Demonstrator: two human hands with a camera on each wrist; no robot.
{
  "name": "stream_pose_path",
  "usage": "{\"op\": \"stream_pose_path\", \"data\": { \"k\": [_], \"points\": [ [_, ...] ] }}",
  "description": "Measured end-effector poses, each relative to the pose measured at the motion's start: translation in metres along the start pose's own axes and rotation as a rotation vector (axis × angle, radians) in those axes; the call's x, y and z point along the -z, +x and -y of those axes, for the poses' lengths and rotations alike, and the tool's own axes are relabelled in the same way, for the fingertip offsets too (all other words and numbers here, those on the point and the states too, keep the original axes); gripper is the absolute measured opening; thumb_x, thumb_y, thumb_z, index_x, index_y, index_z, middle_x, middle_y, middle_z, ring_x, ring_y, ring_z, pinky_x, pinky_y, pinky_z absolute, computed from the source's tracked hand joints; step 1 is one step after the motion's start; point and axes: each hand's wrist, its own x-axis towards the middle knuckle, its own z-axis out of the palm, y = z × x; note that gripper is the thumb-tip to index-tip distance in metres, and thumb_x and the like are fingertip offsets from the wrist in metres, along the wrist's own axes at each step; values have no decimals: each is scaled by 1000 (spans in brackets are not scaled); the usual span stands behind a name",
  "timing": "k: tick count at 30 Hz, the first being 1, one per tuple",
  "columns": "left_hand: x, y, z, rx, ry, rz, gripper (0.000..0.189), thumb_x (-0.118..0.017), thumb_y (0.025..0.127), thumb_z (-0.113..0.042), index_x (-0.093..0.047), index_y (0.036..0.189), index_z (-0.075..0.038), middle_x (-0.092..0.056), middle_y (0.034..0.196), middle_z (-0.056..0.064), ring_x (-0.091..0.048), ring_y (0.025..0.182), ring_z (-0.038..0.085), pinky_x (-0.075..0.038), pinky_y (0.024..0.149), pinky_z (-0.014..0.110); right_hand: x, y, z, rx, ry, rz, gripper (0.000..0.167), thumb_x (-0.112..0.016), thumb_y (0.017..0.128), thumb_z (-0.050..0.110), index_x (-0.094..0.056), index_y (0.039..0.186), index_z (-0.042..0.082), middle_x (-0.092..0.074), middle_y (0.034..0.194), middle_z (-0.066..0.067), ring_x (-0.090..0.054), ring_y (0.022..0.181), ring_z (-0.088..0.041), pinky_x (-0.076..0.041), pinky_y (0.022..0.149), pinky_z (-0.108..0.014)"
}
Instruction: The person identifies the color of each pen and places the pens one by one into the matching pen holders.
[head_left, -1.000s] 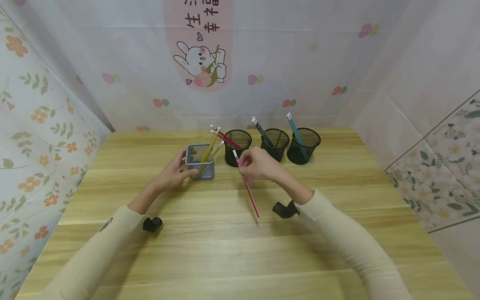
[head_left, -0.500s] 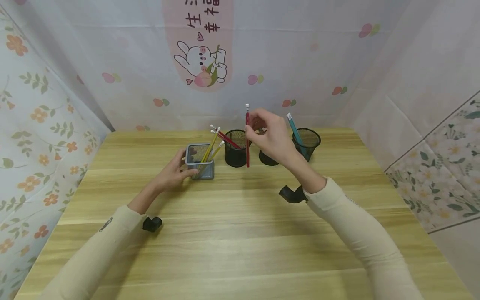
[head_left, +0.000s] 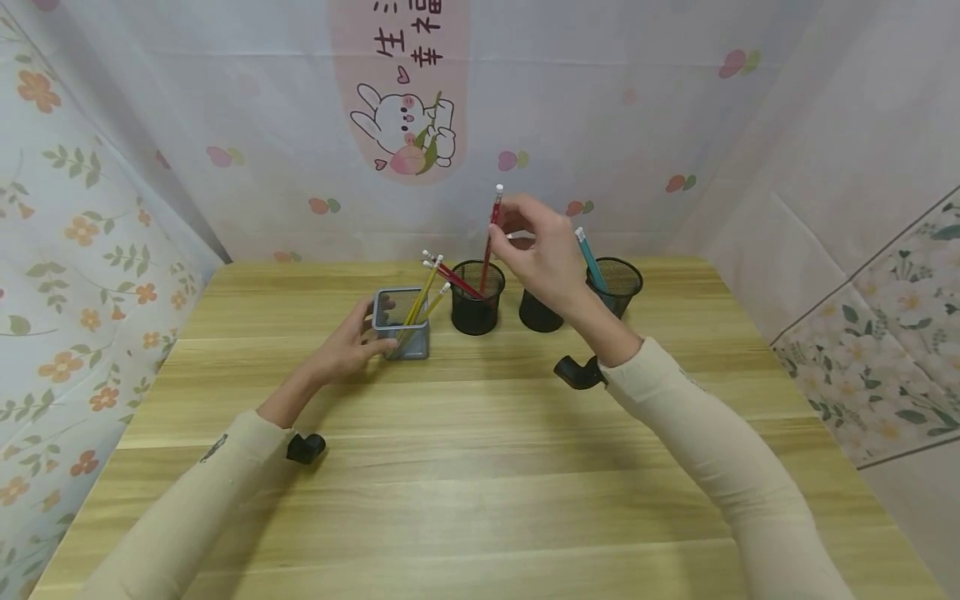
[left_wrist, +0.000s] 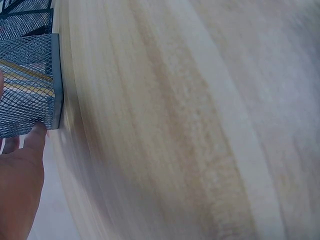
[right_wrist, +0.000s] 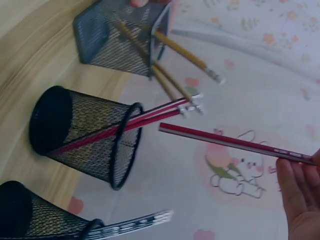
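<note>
My right hand [head_left: 543,250] pinches a red pencil [right_wrist: 220,139] near its white eraser end. The pencil points down over a round black mesh cup [head_left: 475,318], its lower end just beyond the rim in the right wrist view. Two red pencils [right_wrist: 145,120] lean inside that cup. At the left, my left hand [head_left: 343,348] grips a square grey mesh pencil holder [head_left: 411,348], thumb at the front and fingers along the far side. Several yellow pencils [head_left: 422,298] slant out of this holder.
Right of the red pencils' cup stands another black mesh cup [head_left: 538,314] with black patterned pencils [right_wrist: 130,226], partly behind my right hand. A third cup [head_left: 627,287] holds teal pencils [head_left: 592,260]. A printed curtain [head_left: 615,125] hangs behind the wooden table [head_left: 450,500].
My right hand has lifted the red pencil from low over the table, turned it upright and brought it above the cup with red pencils. My left hand keeps its grip on the grey holder.
</note>
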Motion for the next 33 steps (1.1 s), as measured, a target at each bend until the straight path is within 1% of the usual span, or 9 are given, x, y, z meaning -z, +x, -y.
{"op": "stream_pose_path", "data": {
  "k": [2,6,10,14,18,21,27,33],
  "points": [
    [0,0,0,7,0,-1,67,-63,98,5,-21,151,7,-25,155,30,-26,142,53,-34,112,56,-3,-1,-6,22,0,-8,11,-69,94,0,-68,105,-2,-69,94,-9,-70,85,-18,-61,73,-31],
    [0,0,2,10,-1,-1,67,-63,99,5,-21,151,7,-25,155,29,-26,143,51,-36,111,55,-10,-4,-19,93,6,-3,15,-68,93,-4,-68,108,-5,-67,96,-13,-70,85,-21,-62,70,-32],
    [0,1,4,2,-1,2,68,-62,99,5,-19,151,8,-25,154,29,-26,142,52,-37,110,55,-17,-9,-27,144,-6,36,16,-66,93,-7,-67,109,-6,-65,97,-14,-68,87,-22,-62,71,-34],
    [-1,1,3,1,-3,2,69,-62,99,5,-19,152,8,-25,154,29,-27,142,51,-38,110,55,-23,-13,-32,171,-40,80,18,-66,94,-7,-66,112,-6,-64,99,-15,-67,91,-24,-62,75,-35],
    [-1,1,3,-1,-3,-2,69,-62,99,5,-19,152,8,-24,155,28,-26,143,51,-38,110,55,-30,-18,-37,184,-64,122,20,-66,95,-6,-66,115,-7,-63,101,-16,-67,93,-25,-60,78,-30],
    [0,2,3,-1,2,-6,70,-63,98,6,-19,152,7,-24,155,28,-26,142,51,-37,110,56,-34,-22,-42,192,-82,142,22,-67,93,-9,-67,115,-8,-64,101,-16,-67,90,-24,-60,76,-27],
    [0,1,3,-10,15,-9,69,-63,98,5,-19,152,8,-24,155,30,-27,142,52,-34,111,59,-41,-29,-50,188,-109,175,24,-68,92,-10,-66,115,-7,-64,102,-16,-67,88,-24,-59,76,-27],
    [0,0,2,-18,11,-9,69,-63,98,5,-20,151,8,-25,154,30,-27,142,52,-32,113,58,-46,-38,-57,157,-116,217,26,-70,91,-11,-66,117,-9,-63,103,-16,-67,88,-24,-59,75,-27]
  ]
}}
